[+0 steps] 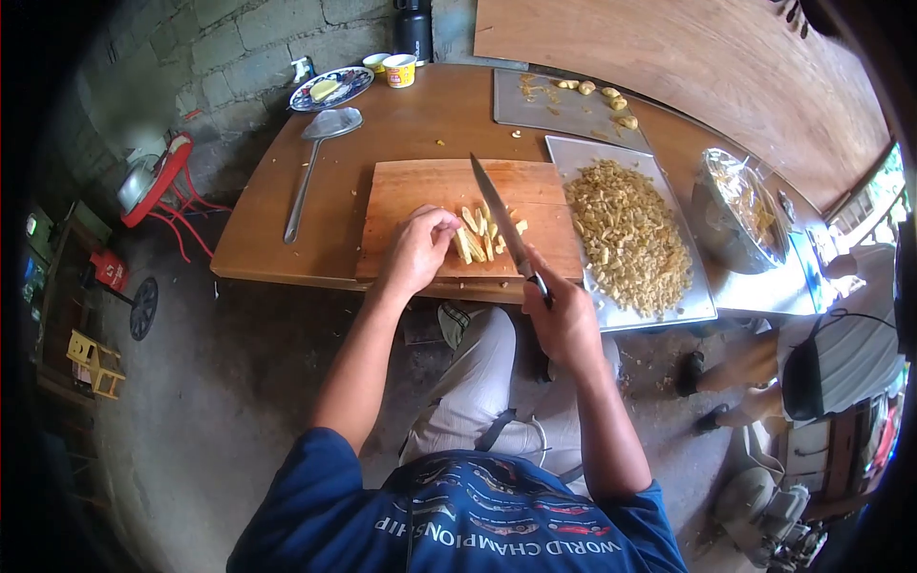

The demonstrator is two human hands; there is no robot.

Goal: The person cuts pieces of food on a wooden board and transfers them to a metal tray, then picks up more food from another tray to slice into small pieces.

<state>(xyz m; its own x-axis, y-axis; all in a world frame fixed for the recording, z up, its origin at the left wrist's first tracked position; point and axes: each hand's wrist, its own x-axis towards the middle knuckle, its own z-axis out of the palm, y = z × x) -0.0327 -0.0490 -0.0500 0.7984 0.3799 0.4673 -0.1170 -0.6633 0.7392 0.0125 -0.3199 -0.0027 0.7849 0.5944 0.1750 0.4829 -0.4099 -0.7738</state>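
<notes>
On the wooden cutting board (411,186) lie several pale yellow strips (485,232), cut from what looks like a root or fruit. My left hand (420,244) has its fingers bent together at the left end of these strips, pinching some. In my right hand (565,320), closed round the dark handle, is a kitchen knife (499,212); its blade points away from me and slants left over the board, beside the strips. A metal tray (702,272) to the right of the board carries a large heap of small chopped pieces (630,239).
Behind is another tray (511,100) with peelings and whole pieces (611,94). A plastic-lined bowl (731,239) stands right. Left are a long-handled turner (304,186), a patterned plate (304,99), a tub (399,72) and a black bottle (413,33). Another person (841,334) stands at right.
</notes>
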